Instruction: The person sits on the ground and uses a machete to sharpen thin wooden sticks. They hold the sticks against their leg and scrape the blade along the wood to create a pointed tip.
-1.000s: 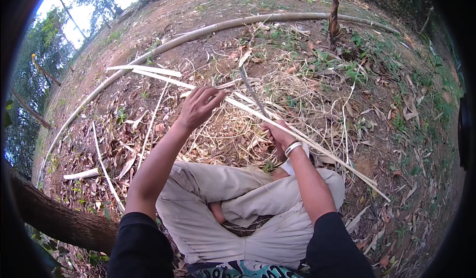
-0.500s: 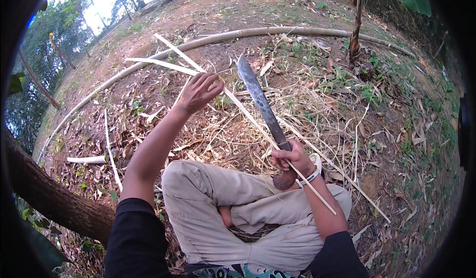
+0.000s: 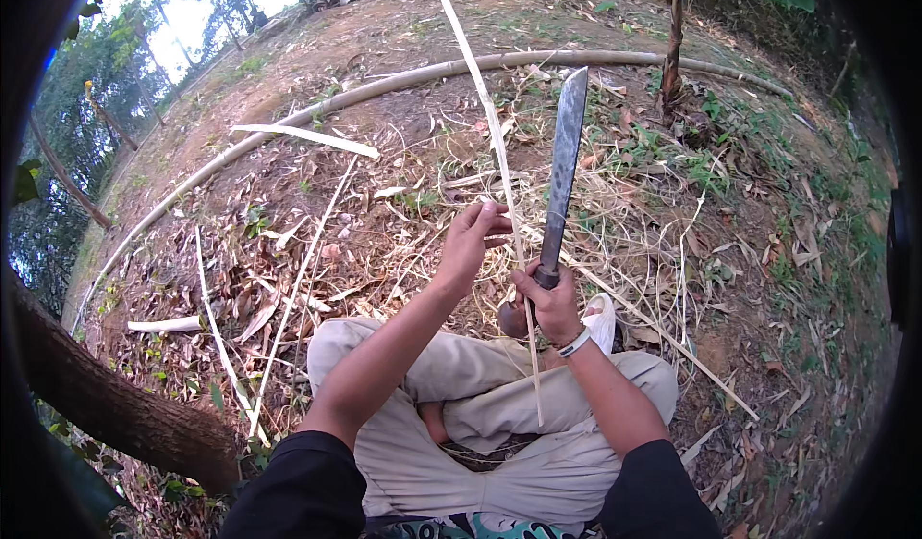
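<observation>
The left hand (image 3: pixel 471 241) pinches a long bamboo strip (image 3: pixel 490 126), while just beside it the right hand (image 3: pixel 547 299) grips an upright machete (image 3: pixel 562 164).

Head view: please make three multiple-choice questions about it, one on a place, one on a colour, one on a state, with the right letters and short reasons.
1. Where does the long bamboo pole lie?
A. across the lap
B. on the ground beyond the hands
C. against the tree trunk

2. What colour are the trousers?
A. beige
B. blue
C. red

3. How is the long knife held?
A. flat on the ground
B. blade down
C. blade up, in the right hand

Answers:
1 B, it curves over the soil past the hands.
2 A, the cloth over the crossed legs is beige.
3 C, the blade rises from the fist while the left hand grips a thin bamboo strip.
</observation>
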Demonstrator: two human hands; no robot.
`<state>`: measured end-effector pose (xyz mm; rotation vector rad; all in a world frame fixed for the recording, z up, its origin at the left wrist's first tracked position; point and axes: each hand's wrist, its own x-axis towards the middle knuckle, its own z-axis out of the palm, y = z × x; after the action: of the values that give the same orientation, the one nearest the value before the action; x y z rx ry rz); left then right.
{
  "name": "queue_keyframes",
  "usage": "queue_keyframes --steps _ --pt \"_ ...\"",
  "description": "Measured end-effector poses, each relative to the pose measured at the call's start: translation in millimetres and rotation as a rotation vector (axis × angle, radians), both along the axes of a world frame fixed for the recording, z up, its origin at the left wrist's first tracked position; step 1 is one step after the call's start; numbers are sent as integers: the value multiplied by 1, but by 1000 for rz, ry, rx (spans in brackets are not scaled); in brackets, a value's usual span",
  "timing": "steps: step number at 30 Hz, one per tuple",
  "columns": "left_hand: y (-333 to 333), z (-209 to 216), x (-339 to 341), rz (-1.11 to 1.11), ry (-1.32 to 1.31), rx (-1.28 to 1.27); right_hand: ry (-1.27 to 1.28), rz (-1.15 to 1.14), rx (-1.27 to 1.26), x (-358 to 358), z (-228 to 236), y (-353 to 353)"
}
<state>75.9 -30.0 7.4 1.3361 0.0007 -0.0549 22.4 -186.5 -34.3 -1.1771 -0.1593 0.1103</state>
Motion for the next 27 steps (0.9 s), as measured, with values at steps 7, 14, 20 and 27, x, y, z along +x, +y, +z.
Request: queue_keyframes --steps 7,14,20,27 --pt "-14 -9 -15 127 -124 11 -33 -21 -125 2 -12 9" --pt "45 19 -23 25 123 -143 629 182 789 30 -17 -19" --pt "62 0 -55 92 203 20 -1 -190 -488 29 -36 -26" --pt "64 4 -101 159 211 84 -238 -233 -769 9 -5 2"
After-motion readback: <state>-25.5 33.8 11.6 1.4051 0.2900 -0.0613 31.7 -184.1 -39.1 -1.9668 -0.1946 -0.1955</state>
